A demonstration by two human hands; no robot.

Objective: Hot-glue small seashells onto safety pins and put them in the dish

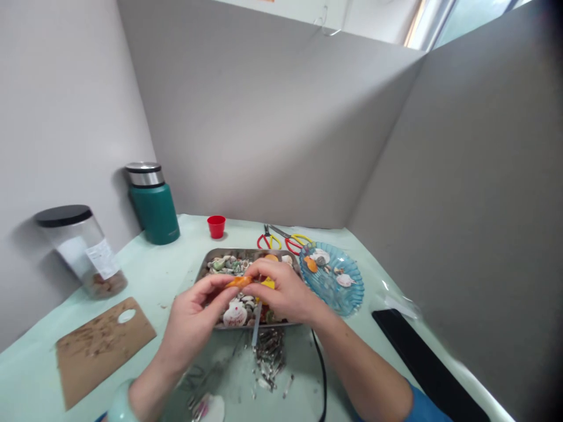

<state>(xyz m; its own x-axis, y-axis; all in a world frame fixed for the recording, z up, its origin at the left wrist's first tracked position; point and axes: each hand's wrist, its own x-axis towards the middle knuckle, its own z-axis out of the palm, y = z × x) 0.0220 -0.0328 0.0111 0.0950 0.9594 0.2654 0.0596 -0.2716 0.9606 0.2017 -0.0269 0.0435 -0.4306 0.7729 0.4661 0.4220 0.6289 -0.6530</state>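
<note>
An orange shell is held between both hands above a metal tray of shells and stones. Fingers and thumb of my left hand pinch its left end. My right hand grips the right end, its fingertips close to those of the left. Under the right hand a yellow thing shows in part, with a pale strip sticking out over the tray's front edge. A white shell lies in the tray below the hands.
Small metal pins lie in front of the tray. Right are a blue plate with shells and a black bar. Behind stand scissors and a red cup. Left are a green bottle, a jar and cardboard.
</note>
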